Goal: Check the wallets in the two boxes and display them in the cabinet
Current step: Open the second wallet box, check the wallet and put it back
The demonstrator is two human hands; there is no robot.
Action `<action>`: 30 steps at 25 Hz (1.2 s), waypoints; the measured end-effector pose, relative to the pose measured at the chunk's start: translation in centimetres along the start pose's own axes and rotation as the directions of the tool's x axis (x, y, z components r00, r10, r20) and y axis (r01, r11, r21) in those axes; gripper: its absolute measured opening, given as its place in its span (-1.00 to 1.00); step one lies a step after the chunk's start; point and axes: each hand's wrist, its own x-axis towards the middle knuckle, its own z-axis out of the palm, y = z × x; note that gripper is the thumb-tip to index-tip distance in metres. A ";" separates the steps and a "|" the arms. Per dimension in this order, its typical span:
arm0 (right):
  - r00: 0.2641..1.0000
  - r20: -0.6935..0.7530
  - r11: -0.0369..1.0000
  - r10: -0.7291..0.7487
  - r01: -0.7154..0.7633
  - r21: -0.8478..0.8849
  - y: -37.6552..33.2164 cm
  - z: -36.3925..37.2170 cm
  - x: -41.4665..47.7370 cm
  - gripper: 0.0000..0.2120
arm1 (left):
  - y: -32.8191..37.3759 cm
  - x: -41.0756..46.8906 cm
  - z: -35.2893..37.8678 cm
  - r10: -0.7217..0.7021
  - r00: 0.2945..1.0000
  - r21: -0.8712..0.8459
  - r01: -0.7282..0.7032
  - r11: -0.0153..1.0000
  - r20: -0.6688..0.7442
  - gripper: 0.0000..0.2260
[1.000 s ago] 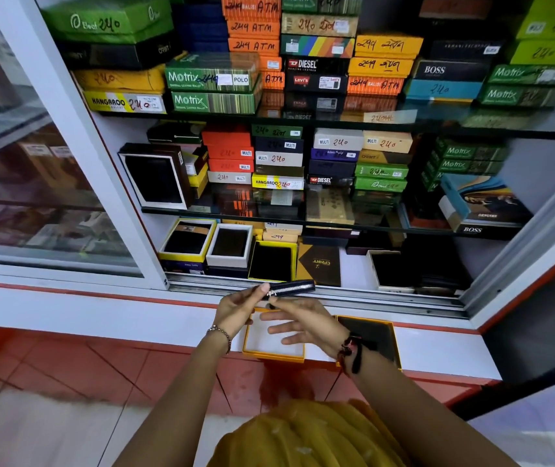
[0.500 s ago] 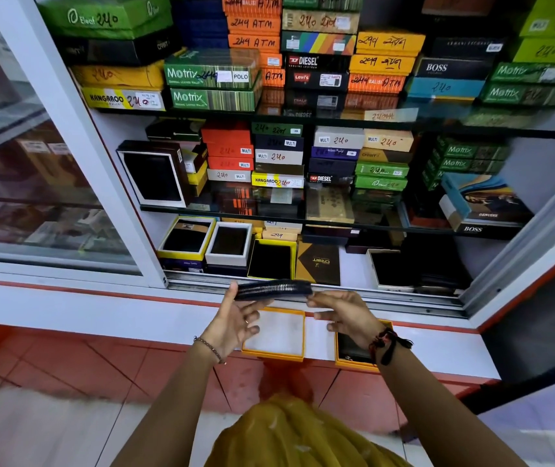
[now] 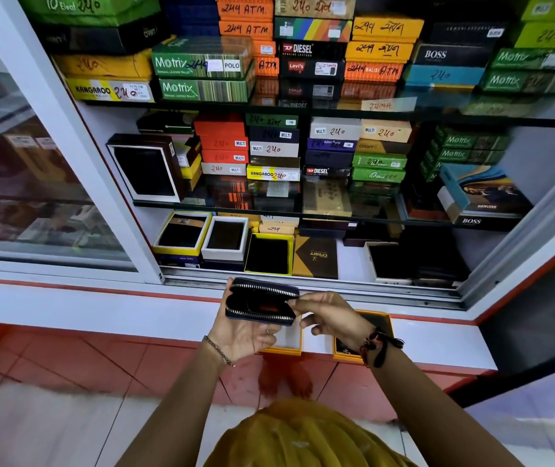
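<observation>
A dark zip-around wallet (image 3: pixel 262 301) lies in my left hand (image 3: pixel 242 333), held above the white ledge in front of the cabinet. Its zipper is undone and the two halves gape, showing a reddish lining. My right hand (image 3: pixel 328 318) pinches the wallet's right end at the zipper. Below the hands two orange-rimmed boxes sit on the ledge: the left box (image 3: pixel 286 345) has a white inside and is mostly hidden by my left hand, the right box (image 3: pixel 375 323) holds something dark behind my right wrist.
The cabinet's sliding glass door (image 3: pixel 27 183) is pushed left, its metal track (image 3: pixel 336 284) runs just behind the hands. The bottom shelf holds open boxes with dark wallets (image 3: pixel 267 254) and a brown box (image 3: pixel 316 257). Glass shelves above carry stacked wallet boxes.
The wallet went from shut and held edge-on to lying in my left palm with its zipper undone and halves parted. My right hand moved from over the boxes to the wallet's right end.
</observation>
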 end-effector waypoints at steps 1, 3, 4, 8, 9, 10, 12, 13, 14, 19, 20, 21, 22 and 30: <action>1.000 -0.002 0.999 -0.012 0.012 0.032 0.0 -0.1 0.1 -0.89 | 0.1 -0.1 -0.1 0.023 1.000 -0.012 -0.023 1.000 -0.013 -0.20; 0.999 0.008 0.996 -0.042 0.041 0.073 -0.2 -0.6 0.2 -0.90 | 0.3 -0.4 -0.4 0.092 0.986 0.037 -0.087 0.995 -0.136 -0.18; 0.998 0.020 0.996 -0.063 0.061 0.057 -0.4 -0.7 0.3 -0.87 | 0.3 -0.7 -0.6 0.132 0.974 0.075 -0.120 0.990 -0.185 -0.17; 0.986 0.045 0.986 -0.159 0.157 0.049 -1.3 -1.1 -0.2 -0.80 | 0.6 -1.9 -1.9 0.293 0.915 0.174 -0.252 0.952 -0.277 -0.26; 0.983 0.038 0.983 -0.179 0.177 0.054 -1.5 -1.5 -0.4 -0.85 | 0.7 -2.4 -2.2 0.348 0.888 0.218 -0.291 0.931 -0.301 -0.30; 0.981 0.034 0.981 -0.191 0.190 0.035 -1.7 -1.9 -0.6 -0.88 | 0.9 -2.8 -2.4 0.396 0.863 0.270 -0.319 0.909 -0.313 -0.33; 0.983 0.031 0.982 -0.183 0.184 -0.050 -1.9 -1.9 -0.8 -0.92 | 1.1 -3.2 -2.4 0.456 0.819 0.412 -0.303 0.859 -0.348 -0.34; 0.986 0.019 0.982 -0.168 0.169 -0.089 -1.8 -1.4 -0.8 -0.92 | 1.1 -3.1 -2.2 0.477 0.790 0.486 -0.266 0.833 -0.384 -0.30; 0.987 0.000 0.979 -0.163 0.161 -0.127 -1.7 -0.5 -0.6 -0.92 | 1.0 -2.8 -2.0 0.500 0.755 0.545 -0.228 0.807 -0.424 -0.25; 0.920 -0.031 0.797 -0.390 0.321 -0.511 0.5 4.9 1.0 -0.85 | -0.2 -1.3 -1.5 0.562 0.662 0.712 -0.061 0.700 -0.496 -0.46; 0.907 -0.004 0.731 -0.421 0.337 -0.594 0.9 5.6 1.1 -0.85 | -0.4 -1.1 -1.7 0.557 0.678 0.730 -0.044 0.682 -0.480 -0.49; 0.899 0.011 0.676 -0.438 0.337 -0.655 1.1 6.0 1.2 -0.84 | -0.6 -1.0 -2.0 0.549 0.689 0.739 -0.029 0.674 -0.473 -0.47; 0.896 0.013 0.642 -0.445 0.329 -0.692 1.3 6.2 1.4 -0.84 | -0.9 -1.0 -2.4 0.539 0.694 0.744 -0.006 0.668 -0.478 -0.42; 0.912 -0.162 0.747 -0.377 0.195 -0.635 5.2 3.8 3.1 -0.90 | -2.0 -1.8 -4.3 0.608 0.656 0.885 0.228 0.406 -0.448 -0.33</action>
